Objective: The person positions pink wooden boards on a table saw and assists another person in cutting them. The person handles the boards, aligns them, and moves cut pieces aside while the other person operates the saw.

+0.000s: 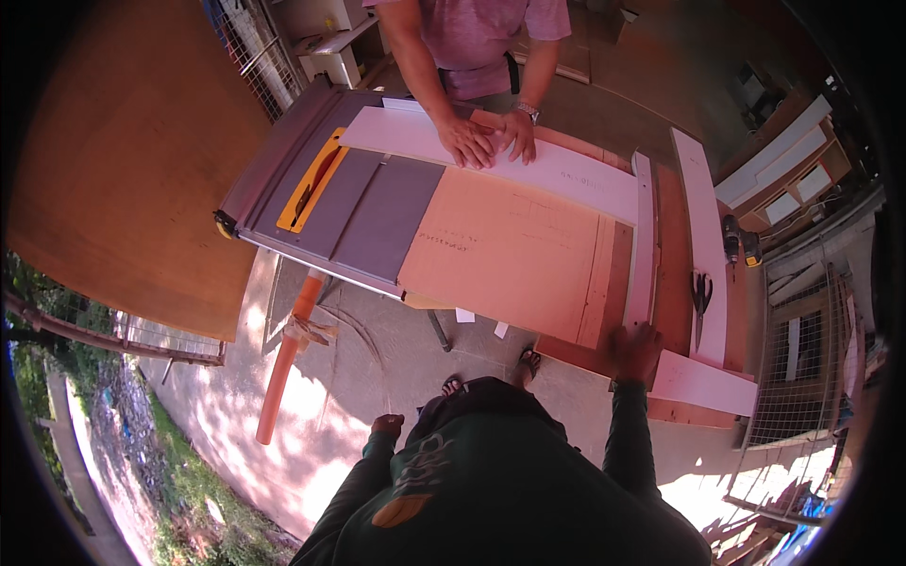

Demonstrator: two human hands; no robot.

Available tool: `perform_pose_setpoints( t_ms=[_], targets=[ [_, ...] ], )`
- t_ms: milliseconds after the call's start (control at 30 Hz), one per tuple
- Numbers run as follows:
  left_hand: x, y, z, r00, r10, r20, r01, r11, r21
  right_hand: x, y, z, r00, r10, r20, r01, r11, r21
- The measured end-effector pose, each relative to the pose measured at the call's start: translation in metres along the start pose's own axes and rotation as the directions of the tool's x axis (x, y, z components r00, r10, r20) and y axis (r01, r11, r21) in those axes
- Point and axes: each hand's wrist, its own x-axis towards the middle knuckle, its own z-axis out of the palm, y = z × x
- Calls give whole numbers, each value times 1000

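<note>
— Where are we now in the work?

— We stand at the near edge of the bench. Our right hand (634,349) rests on the near end of the narrow white strip (642,241), which lies lengthwise on the plywood sheet (510,250), pointing away from us. The fingers look spread and laid flat, not pinching. Our left hand (387,424) hangs by our side, well apart from the bench.

— And the other person?

— On the far side, the co-worker's hands (491,140) press side by side on the long white board (528,160), fingers together. That board lies across the table saw (377,203), past the yellow plate (311,179). So we judge that the pieces are being laid out and steadied, not cut.

— What does a next move ask from us?

— If the strip must shift, we think it needs a real grip on its end. It should also stay away from the scissors (700,297) and the drill (741,243), both to its right.

— What can we not make out?

— Our right hand is in shadow, so we cannot be sure that it touches only the strip and not the bench edge too. For the left hand, we cannot tell if the fingers are curled or if they hold something. The saw blade does not show clearly. Under the bench, we see the orange pipe (288,358) only partly.
</note>
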Motion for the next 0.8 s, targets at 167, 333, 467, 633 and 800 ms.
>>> perform_pose_setpoints(
  t_ms=[167, 333, 467, 633, 800],
  targets=[
    [0, -20, 0, 965, -262, -21, 246, 929, -275, 3, -8, -6, 998, 68, 11, -68, 997, 19],
    [9, -22, -1, 963, -269, 5, 255, 906, -337, 1, -8, -5, 999, 31, -10, -32, 998, -59],
    [15, -30, -5, 983, -169, 63, 179, 966, -187, 1, -13, -9, 999, 42, 19, -41, 998, -45],
    [8, -19, -9, 982, -171, 76, 182, 964, -195, 2, -12, -7, 999, 33, 27, -32, 999, -39],
    [4, 1, -19, 941, -337, 36, 329, 883, -335, 2, -13, -4, 995, 97, 34, -99, 993, 62]
  ],
)
